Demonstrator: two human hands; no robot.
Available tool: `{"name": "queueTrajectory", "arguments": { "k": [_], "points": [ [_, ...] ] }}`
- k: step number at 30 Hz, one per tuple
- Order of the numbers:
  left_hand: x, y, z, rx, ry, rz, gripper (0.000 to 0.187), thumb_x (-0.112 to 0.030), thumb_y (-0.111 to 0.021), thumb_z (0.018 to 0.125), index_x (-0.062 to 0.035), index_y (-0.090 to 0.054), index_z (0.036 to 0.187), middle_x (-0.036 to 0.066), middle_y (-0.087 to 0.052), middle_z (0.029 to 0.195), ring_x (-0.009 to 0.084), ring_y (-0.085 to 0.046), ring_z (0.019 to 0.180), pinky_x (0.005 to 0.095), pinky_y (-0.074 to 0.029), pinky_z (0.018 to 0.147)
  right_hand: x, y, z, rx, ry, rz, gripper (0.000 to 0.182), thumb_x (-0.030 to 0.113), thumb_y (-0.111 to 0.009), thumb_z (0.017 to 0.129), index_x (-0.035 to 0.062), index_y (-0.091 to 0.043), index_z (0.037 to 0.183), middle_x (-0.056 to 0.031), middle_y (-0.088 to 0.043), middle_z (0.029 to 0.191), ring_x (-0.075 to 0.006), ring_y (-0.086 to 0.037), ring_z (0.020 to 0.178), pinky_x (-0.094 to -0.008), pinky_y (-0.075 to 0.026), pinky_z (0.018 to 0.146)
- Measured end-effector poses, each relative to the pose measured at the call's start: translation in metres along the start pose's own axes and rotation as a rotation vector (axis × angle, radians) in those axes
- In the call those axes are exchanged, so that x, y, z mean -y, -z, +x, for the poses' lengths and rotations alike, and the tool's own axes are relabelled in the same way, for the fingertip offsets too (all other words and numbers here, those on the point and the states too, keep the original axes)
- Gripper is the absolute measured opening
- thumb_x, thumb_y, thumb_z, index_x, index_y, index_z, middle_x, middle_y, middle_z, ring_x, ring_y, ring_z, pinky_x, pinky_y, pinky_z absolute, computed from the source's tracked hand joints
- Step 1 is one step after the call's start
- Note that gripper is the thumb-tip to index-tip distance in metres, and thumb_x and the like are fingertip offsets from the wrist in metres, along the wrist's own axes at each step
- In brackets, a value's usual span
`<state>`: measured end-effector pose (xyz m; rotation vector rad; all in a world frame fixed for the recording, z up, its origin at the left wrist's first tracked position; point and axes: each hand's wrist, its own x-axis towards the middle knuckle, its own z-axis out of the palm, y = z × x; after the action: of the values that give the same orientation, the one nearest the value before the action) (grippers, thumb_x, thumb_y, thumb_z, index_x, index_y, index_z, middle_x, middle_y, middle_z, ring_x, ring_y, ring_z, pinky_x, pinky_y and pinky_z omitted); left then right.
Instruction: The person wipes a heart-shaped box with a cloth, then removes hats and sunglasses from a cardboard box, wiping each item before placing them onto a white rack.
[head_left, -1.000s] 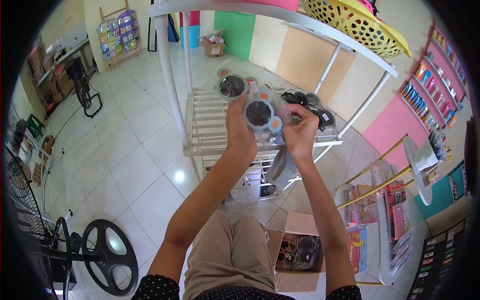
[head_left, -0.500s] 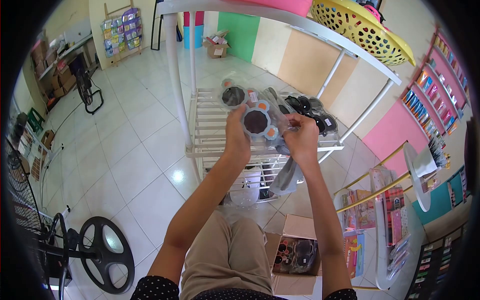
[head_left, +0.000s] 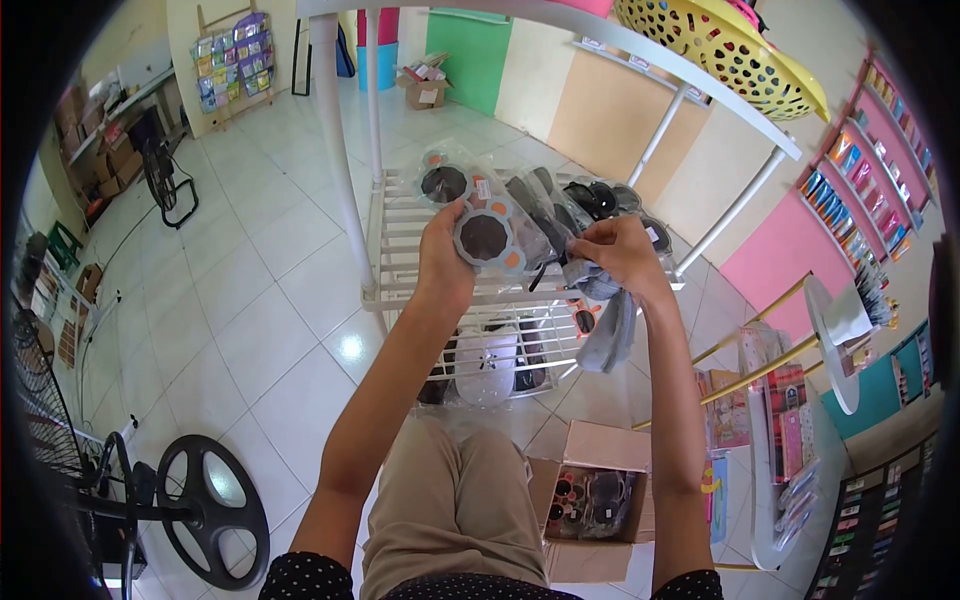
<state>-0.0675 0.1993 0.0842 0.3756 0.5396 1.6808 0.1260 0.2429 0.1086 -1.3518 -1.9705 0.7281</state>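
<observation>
My left hand (head_left: 443, 258) is closed on a pair of sunglasses (head_left: 484, 238) with dark round lenses and a pale grey, orange-dotted frame, wrapped in clear plastic with a small white label. Its fingers are partly hidden behind the glasses. To the right, my right hand (head_left: 622, 258) pinches a grey cloth (head_left: 608, 338) that hangs down below the fingers. Both hands are over the slatted shelf (head_left: 392, 240) of a white rack. Black sunglasses (head_left: 598, 200) lie on that shelf just behind my right hand, some partly hidden by it.
A lower shelf (head_left: 470, 345) holds more wrapped items. An open cardboard box (head_left: 610, 445) of sunglasses sits on the floor by my legs. A yellow basket (head_left: 722, 60) rests on the rack's top. At right stands a white tiered stand (head_left: 832, 350); at left, a fan's round black base (head_left: 212, 510).
My left hand and the wrapped sunglasses have shifted left. My right hand has moved right with the grey cloth, away from the plastic, so the gap between the hands is wider.
</observation>
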Motion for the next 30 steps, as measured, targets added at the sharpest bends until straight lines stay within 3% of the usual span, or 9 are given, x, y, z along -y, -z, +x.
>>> {"name": "queueTrajectory", "arguments": {
  "k": [5, 8, 10, 13, 16, 18, 25, 27, 30],
  "points": [
    [-0.011, 0.006, -0.031, 0.090, -0.102, 0.083, 0.033, -0.021, -0.036, 0.086, -0.0019, -0.042, 0.112, 0.009, -0.052, 0.104, 0.0204, -0.051, 0.097, 0.0351, -0.042, 0.082, 0.045, 0.020, -0.047, -0.415, -0.005, -0.002, 0.035, 0.022, -0.064, 0.067, -0.0027, -0.058, 0.090, -0.0088, -0.057, 0.066, -0.0145, -0.054, 0.057, -0.0234, -0.041, 0.055],
    [-0.006, 0.015, -0.088, 0.215, -0.064, 0.191, 0.038, -0.027, -0.040, 0.085, -0.0059, -0.039, 0.116, 0.010, -0.051, 0.106, 0.0211, -0.052, 0.095, 0.0367, -0.047, 0.074, 0.032, 0.037, -0.084, -0.570, 0.084, 0.976, 0.032, 0.014, -0.051, 0.066, -0.0032, -0.053, 0.093, -0.0124, -0.052, 0.089, -0.0182, -0.051, 0.081, -0.0261, -0.043, 0.070],
    [0.018, 0.027, -0.123, 0.204, 0.102, 0.224, 0.040, -0.025, -0.042, 0.085, -0.0062, -0.035, 0.119, 0.009, -0.048, 0.111, 0.0185, -0.051, 0.096, 0.0333, -0.044, 0.079, 0.034, 0.032, -0.117, -0.424, 0.259, 1.381, 0.020, 0.008, -0.043, 0.063, 0.0001, -0.050, 0.080, -0.0123, -0.047, 0.085, -0.0222, -0.049, 0.082, -0.0298, -0.043, 0.074],
    [0.062, 0.042, -0.154, 0.180, 0.225, 0.234, 0.040, -0.022, -0.042, 0.086, -0.0051, -0.031, 0.121, 0.009, -0.044, 0.115, 0.0148, -0.049, 0.098, 0.0282, -0.040, 0.084, 0.043, -0.017, -0.151, -0.613, 0.250, 0.927, 0.013, -0.002, -0.045, 0.062, 0.0033, -0.053, 0.071, -0.0100, -0.049, 0.086, -0.0197, -0.050, 0.080, -0.0323, -0.044, 0.075],
    [0.096, 0.068, -0.175, 0.136, 0.268, 0.308, 0.040, -0.023, -0.040, 0.087, -0.0049, -0.029, 0.121, 0.008, -0.042, 0.113, 0.0133, -0.046, 0.099, 0.0255, -0.038, 0.082, 0.038, -0.074, -0.184, -0.419, 0.197, 0.249, 0.018, -0.008, -0.046, 0.067, 0.0024, -0.059, 0.075, -0.0090, -0.057, 0.092, -0.0208, -0.055, 0.081, -0.0367, -0.041, 0.083],
    [0.103, 0.076, -0.181, 0.082, 0.281, 0.375, 0.039, -0.024, -0.039, 0.088, -0.0046, -0.029, 0.120, 0.008, -0.041, 0.112, 0.0126, -0.044, 0.099, 0.0243, -0.037, 0.082, 0.003, -0.105, -0.193, -0.339, 0.446, 0.004, 0.020, -0.004, -0.047, 0.071, 0.0022, -0.060, 0.084, -0.0122, -0.058, 0.097, -0.0227, -0.057, 0.087, -0.0367, -0.039, 0.086],
    [0.127, 0.113, -0.159, -0.051, 0.322, 0.360, 0.039, -0.019, -0.032, 0.090, -0.0100, -0.023, 0.127, 0.009, -0.043, 0.116, 0.0170, -0.045, 0.105, 0.0285, -0.039, 0.087, -0.038, -0.123, -0.245, -0.283, 0.429, 0.094, 0.023, -0.011, -0.045, 0.070, -0.0002, -0.060, 0.085, -0.0131, -0.059, 0.089, -0.0233, -0.057, 0.085, -0.0329, -0.041, 0.083],
    [0.132, 0.108, -0.139, -0.061, 0.294, 0.282, 0.039, -0.020, -0.033, 0.090, -0.0101, -0.025, 0.126, 0.008, -0.045, 0.113, 0.0157, -0.045, 0.105, 0.0286, -0.039, 0.086, -0.057, -0.118, -0.252, -0.555, -0.060, 0.473, 0.020, -0.004, -0.048, 0.075, 0.0005, -0.057, 0.092, -0.0098, -0.060, 0.083, -0.0150, -0.056, 0.078, -0.0264, -0.043, 0.073],
    [0.143, 0.087, -0.102, -0.188, 0.259, 0.237, 0.040, -0.023, -0.036, 0.089, -0.0039, -0.028, 0.124, 0.005, -0.045, 0.110, 0.0138, -0.043, 0.101, 0.0263, -0.035, 0.086, -0.071, -0.110, -0.225, -0.513, -0.268, 0.573, 0.024, 0.006, -0.054, 0.077, -0.0003, -0.052, 0.100, -0.0063, -0.057, 0.078, -0.0070, -0.049, 0.066, -0.0197, -0.039, 0.059]
  ]
}}
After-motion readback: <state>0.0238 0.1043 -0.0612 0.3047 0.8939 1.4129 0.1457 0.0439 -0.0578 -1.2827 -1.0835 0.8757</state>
